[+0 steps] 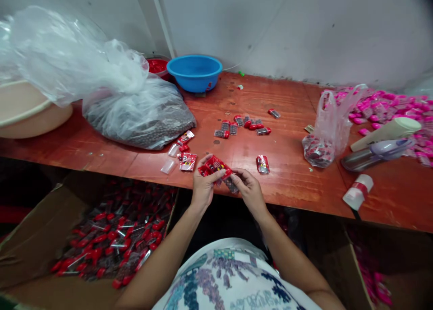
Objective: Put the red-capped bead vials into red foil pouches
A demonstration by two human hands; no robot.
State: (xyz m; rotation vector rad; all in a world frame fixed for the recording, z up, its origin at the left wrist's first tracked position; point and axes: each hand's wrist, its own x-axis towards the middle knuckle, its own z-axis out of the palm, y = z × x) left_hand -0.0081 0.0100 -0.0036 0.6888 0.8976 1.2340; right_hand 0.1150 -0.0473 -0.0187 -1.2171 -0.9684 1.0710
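Note:
My left hand (203, 183) is closed on a red printed packet (219, 166), with the thumb across its face. My right hand (248, 186) pinches the lower edge of a small clear case filled with dark beads (231, 184), which sits against the packet. Whether the case is partly inside the packet cannot be made out. Left of my hands lie a flattened red printed packet (187, 161) and an empty clear case (168, 167). Another red packet (262, 164) lies to the right. Beyond my hands are several small red-capped cases of dark beads (233, 128).
A large plastic bag of dark beads (142, 116) lies left, before a blue basin (194, 71). Below, a cardboard box (37, 229) holds many red-capped cases. At right are a knotted bag (326, 143), a metal-ended tool (365, 156), a white roll (358, 191) and pink pieces (395, 107).

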